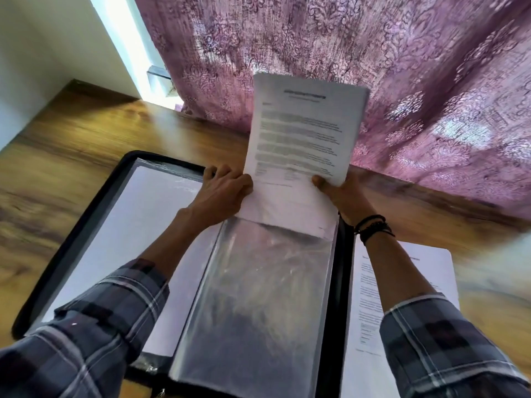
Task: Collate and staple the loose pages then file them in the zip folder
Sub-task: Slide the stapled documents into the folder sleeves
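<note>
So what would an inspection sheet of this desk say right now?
Surface: wooden table.
Job's things: zip folder lies open; the lower end of the printed pages is entering its clear sleeve. No stapler seen.
Clutter: another printed sheet lies right of the folder.
Hands: left hand and right hand grip the pages' lower corners.
Cables: nothing seen.
Surroundings: purple patterned curtain, white wall.

Words on the white printed pages (301, 130) are too blurry to read. The right hand (344, 196) hides fingers behind them. The black zip folder (341, 297) runs off the bottom edge.
</note>
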Motion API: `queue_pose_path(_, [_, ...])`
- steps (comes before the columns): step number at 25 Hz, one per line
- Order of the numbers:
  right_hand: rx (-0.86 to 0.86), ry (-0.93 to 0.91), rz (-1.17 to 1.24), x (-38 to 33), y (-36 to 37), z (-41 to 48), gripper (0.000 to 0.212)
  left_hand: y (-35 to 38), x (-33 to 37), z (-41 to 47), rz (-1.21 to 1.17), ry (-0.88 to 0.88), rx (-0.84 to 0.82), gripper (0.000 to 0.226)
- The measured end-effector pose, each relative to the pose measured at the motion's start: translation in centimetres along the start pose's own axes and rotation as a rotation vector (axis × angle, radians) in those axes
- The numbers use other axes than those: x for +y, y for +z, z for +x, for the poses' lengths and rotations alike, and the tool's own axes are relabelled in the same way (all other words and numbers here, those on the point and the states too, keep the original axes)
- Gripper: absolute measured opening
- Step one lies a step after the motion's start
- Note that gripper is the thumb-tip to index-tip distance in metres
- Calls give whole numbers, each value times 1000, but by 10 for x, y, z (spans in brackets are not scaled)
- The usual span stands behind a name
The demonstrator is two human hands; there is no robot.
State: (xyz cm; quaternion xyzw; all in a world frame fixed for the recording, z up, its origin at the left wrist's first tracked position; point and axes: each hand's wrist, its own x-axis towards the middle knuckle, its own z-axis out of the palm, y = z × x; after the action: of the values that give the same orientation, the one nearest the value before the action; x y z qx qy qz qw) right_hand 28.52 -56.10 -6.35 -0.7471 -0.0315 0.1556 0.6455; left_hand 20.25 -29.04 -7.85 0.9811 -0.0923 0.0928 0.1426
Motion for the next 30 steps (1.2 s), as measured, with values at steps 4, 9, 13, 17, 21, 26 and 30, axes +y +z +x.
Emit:
queue_pose_path(4, [-103,49,-38,6,-1,-2,35,11,9,-6,-56,3,47,10])
queue_pose_path(9, [-64,67,31,15,-8,0,34,24,11,-8,-157,-68,80,19])
queue_pose_path(13, [-299,282,-138,14,-36,7,58,26,7,-9,-279,-132,92,11])
queue_pose_path(17, [-211,121,-90,5,-27,13,64,26,6,-8,-295,-160,91,22])
queue_pose_path(21, [-69,46,-25,6,-8,22,56,24,13,-6,-264,-159,86,26])
queue_pose_path(26, [-105,88,-61,0,-12,15,40,28,28,4,-242,-85,122,16])
queue_pose_path(30, [-318,225,-6,-18,-30,15,46,29,28,1,-241,-25,101,15])
